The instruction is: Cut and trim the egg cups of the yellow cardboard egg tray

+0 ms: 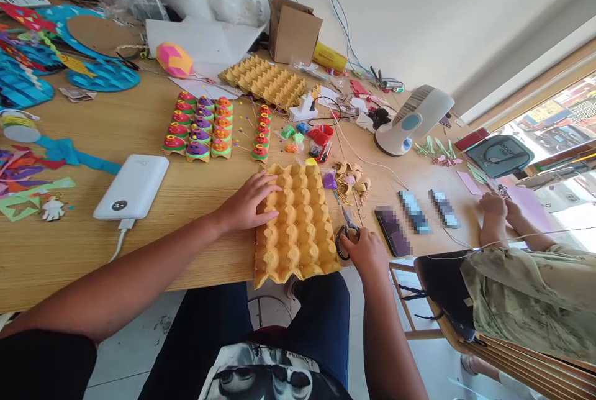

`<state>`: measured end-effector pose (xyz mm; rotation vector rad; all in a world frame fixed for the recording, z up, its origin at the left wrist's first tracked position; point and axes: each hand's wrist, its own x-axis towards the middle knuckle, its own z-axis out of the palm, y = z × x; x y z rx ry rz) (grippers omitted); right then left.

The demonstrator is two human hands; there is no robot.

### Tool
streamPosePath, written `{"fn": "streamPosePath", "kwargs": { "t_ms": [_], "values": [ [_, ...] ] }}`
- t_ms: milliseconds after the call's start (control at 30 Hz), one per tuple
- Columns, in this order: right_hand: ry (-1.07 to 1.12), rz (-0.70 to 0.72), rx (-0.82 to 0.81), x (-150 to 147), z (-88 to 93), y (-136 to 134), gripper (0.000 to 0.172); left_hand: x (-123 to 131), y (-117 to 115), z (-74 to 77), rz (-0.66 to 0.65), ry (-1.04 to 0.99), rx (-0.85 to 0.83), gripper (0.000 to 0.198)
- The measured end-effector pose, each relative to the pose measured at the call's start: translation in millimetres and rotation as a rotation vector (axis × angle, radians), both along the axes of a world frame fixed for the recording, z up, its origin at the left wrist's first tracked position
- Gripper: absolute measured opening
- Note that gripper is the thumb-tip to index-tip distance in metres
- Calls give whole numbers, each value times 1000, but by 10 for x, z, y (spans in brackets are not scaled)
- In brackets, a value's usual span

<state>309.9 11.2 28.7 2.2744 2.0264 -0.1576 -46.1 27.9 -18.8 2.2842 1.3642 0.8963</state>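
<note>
A yellow cardboard egg tray (298,226) lies in front of me, its near edge reaching past the table's edge. My left hand (249,201) rests on its left side with the fingers stretched out over the cups. To the right of the tray, my right hand (367,254) has its fingers at the black handles of a pair of scissors (348,218), whose blades point away from me on the table. Torn tray pieces and crumbs (351,179) lie just beyond the scissors. Painted egg-cup strips (200,127) in red, purple and orange stand farther back, with another red strip (261,133) beside them.
A white power bank (133,187) with a cable lies left. Behind are another egg tray (263,80), a cardboard box (294,30) and a white fan (414,120). Phones (393,230) lie to the right, near a co-worker's hands (500,207) holding something small.
</note>
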Motion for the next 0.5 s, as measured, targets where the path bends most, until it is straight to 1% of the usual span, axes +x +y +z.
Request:
{"fn": "streamPosePath", "kwargs": {
  "t_ms": [133, 200, 267, 300, 367, 433, 500],
  "values": [
    [-8, 28, -14, 30, 127, 12, 42, -7, 5, -44, -26, -19, 14, 67],
    [-1, 41, -2, 25, 228, 59, 39, -14, 15, -64, -29, -24, 23, 64],
    [20, 61, 23, -28, 339, 179, 35, -22, 25, -78, -31, -31, 31, 61],
    [38, 78, 38, -77, 391, 277, 33, -25, 28, -83, -35, -34, 32, 60],
    [81, 134, 73, -227, 471, 559, 32, -30, 34, -90, -36, -51, 24, 60],
    [119, 188, 99, -431, 505, 943, 31, -36, 38, -97, -39, -68, 11, 60],
    [138, 204, 110, -657, 490, 1376, 32, -41, 42, -106, -44, -75, 1, 60]
  ]
}}
